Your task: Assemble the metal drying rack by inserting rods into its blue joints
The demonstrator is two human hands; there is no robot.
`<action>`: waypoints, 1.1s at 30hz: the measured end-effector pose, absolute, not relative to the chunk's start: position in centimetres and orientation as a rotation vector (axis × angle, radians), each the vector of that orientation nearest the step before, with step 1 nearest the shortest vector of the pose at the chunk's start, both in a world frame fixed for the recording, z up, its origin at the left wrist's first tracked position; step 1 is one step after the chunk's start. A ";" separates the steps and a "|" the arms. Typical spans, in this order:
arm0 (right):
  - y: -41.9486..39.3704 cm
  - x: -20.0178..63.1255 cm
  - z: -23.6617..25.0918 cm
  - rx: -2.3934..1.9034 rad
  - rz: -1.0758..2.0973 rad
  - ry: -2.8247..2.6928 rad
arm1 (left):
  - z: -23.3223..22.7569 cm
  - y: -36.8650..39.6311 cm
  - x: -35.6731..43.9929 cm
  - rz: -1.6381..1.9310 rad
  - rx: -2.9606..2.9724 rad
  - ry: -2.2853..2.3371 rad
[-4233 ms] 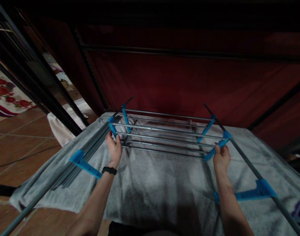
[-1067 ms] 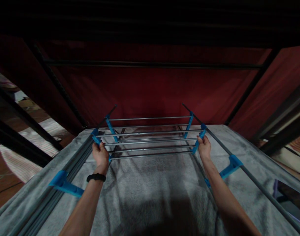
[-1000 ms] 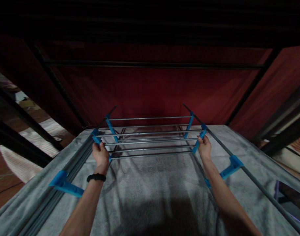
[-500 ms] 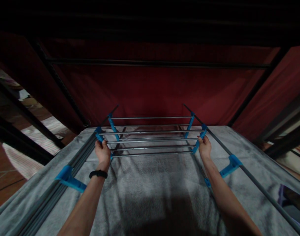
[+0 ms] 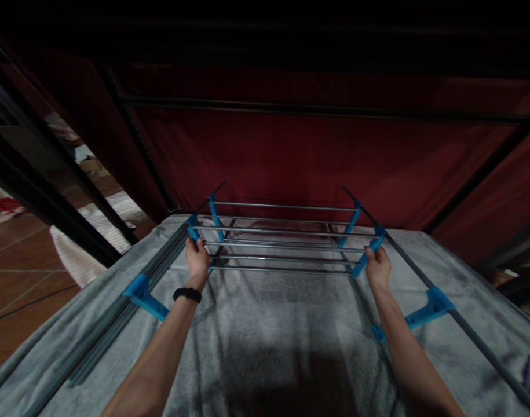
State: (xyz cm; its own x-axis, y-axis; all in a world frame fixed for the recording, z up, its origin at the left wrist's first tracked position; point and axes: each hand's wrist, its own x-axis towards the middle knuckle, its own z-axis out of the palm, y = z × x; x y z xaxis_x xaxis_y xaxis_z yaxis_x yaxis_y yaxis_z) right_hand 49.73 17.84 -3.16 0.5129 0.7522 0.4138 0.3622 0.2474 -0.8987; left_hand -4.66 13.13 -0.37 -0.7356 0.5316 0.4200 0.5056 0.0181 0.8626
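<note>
A drying rack (image 5: 282, 243) of grey metal rods and blue plastic joints stands in front of me, with a grey towel (image 5: 273, 324) spread over it. My left hand (image 5: 197, 258), a black band on its wrist, grips the blue joint at the left end of the far rod section. On the right end of that section my right hand (image 5: 377, 267) grips the matching blue joint. Both arms reach forward over the towel. The far rods beyond my hands are bare.
A dark red fabric wall (image 5: 291, 156) with black frame bars rises right behind the rack. Brown floor tiles (image 5: 17, 272) and a pale striped cloth (image 5: 77, 255) lie to the left. More blue joints (image 5: 143, 292) sit on the side rails.
The view has swung a little to the left since half a second ago, so rack and hands sit further right in the picture. Both hands keep their grip on the blue joints.
</note>
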 end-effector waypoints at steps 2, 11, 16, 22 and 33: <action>17.7 49.8 -3.1 -1.359 0.350 -1.078 | -0.4 13.1 -4.7 1.872 1.130 2.229; 17.7 50.2 -3.9 -1.387 0.291 -1.101 | -0.6 12.7 -4.3 1.877 1.143 2.232; 17.8 50.2 -4.4 -1.389 0.263 -1.107 | -0.8 12.5 -4.3 1.823 1.184 2.259; 17.9 50.0 -4.7 -1.402 0.248 -1.108 | -1.0 12.4 -4.2 1.776 1.197 2.297; 17.8 49.8 -4.5 -1.447 0.254 -1.109 | -1.4 12.1 -4.4 1.708 1.195 2.253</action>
